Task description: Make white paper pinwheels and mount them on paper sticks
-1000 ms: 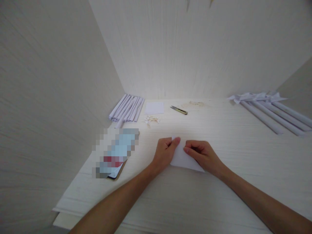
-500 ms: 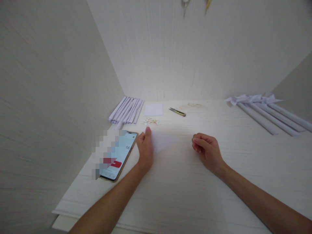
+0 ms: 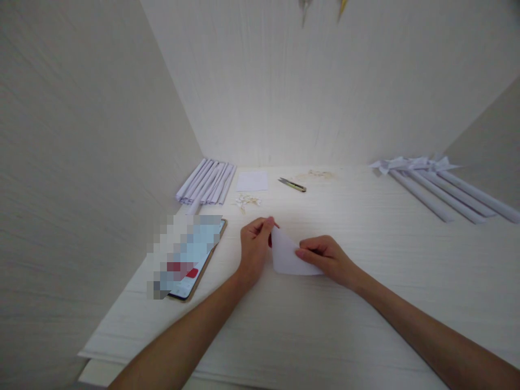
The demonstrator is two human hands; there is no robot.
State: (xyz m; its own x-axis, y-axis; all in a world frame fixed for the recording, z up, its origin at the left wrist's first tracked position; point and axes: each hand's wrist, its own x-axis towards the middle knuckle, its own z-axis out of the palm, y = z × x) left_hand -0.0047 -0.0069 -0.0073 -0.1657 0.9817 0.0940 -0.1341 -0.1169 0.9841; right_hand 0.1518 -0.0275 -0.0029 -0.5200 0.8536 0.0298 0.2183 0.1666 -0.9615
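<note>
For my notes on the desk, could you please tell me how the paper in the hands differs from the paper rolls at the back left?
The paper is one sheet bent into a fold; the rolls are thin tubes, several side by side. The paper is pinched by the left hand and right hand; the rolls lie untouched by the left wall. The paper is near the front; the rolls are far back. Both are white.

Your surroundings, from head view: white wood-grain table (image 3: 365, 303), boxed by pale walls at left, back and right. Phone (image 3: 190, 257) flat at your near left, screen lit, partly blurred. Bundle of rolled paper sticks (image 3: 207, 181) at far left by back wall. Small blank paper square (image 3: 252, 181) just beside bundle. Scatter of small pins (image 3: 246, 201) in front of square. Thread snips (image 3: 292, 184) to its right. Finished paper pinwheels (image 3: 430, 181) lying side by side at your far right.
</note>
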